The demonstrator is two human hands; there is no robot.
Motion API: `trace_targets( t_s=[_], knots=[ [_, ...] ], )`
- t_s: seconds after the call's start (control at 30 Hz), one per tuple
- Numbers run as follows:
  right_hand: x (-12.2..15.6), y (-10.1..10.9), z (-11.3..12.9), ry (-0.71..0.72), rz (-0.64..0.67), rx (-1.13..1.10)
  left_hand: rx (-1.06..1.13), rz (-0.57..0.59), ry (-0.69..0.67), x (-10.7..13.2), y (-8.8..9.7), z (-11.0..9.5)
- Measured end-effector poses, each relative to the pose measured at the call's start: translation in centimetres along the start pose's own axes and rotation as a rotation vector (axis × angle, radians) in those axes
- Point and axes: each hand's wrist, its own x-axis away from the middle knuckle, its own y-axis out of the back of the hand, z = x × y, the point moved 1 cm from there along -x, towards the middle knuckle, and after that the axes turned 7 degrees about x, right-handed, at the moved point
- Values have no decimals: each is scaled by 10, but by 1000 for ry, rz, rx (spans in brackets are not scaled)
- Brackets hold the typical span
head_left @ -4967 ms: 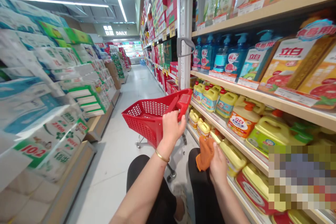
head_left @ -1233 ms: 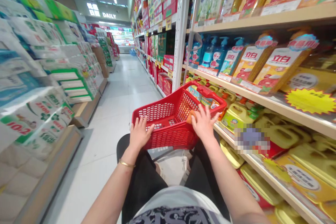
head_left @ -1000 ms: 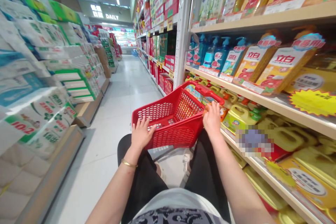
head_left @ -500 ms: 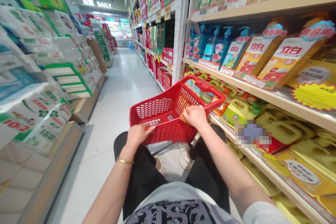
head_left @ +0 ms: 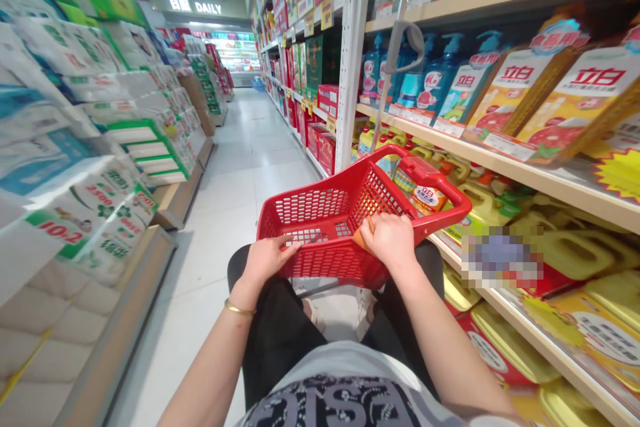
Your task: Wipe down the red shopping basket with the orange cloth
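A red plastic mesh shopping basket [head_left: 320,227] on a wheeled trolley sits directly in front of me, its far end angled toward the right shelves. My left hand [head_left: 267,260] grips the basket's near rim. My right hand [head_left: 390,240] rests on the right rim, pressing down a crumpled orange cloth [head_left: 363,238], and most of the cloth is hidden under my fingers. A thin grey pull handle [head_left: 395,60] rises from the trolley beside the shelf upright. A gold bangle [head_left: 239,309] circles my left wrist.
Shelves on the right hold blue pump bottles [head_left: 430,83] and yellow jugs [head_left: 480,207]. Stacked tissue packs [head_left: 95,147] line the left on a wooden base. A white tiled aisle [head_left: 240,173] runs forward to lit refrigerated cases [head_left: 237,57].
The basket has swung rightward, its far end closer to the right shelves, and the grey handle now stands more upright. Both hands stay on the rim, with the orange cloth still under my right hand.
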Motion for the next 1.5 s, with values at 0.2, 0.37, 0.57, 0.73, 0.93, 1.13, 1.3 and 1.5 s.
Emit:
trace_targets(
  t_s=[0.2, 0.37, 0.57, 0.73, 0.93, 1.13, 1.3, 1.5],
  knots=[
    [2, -3, 1, -14, -17, -18, 97, -62, -31, -2, 0, 5],
    [-1, -9, 13, 22, 19, -104, 201, -159, -113, -10, -7, 14],
    [-14, -13, 96, 230, 314, -171, 197, -151, -151, -11, -16, 17],
    [-30, -8, 126, 315, 410, -180, 182, -164, -163, -11, -16, 21],
    [-38, -4, 0, 133, 332, -27, 172, -180, -185, -11, -21, 24],
    [-30, -20, 4, -21, 136, -43, 184, -214, -180, -9, -23, 22],
    [-23, -24, 140, 288, 319, -349, 197, -221, -212, -9, -24, 29],
    [-30, -19, 98, 302, 451, -296, 198, -222, -225, -11, -26, 34]
  ],
)
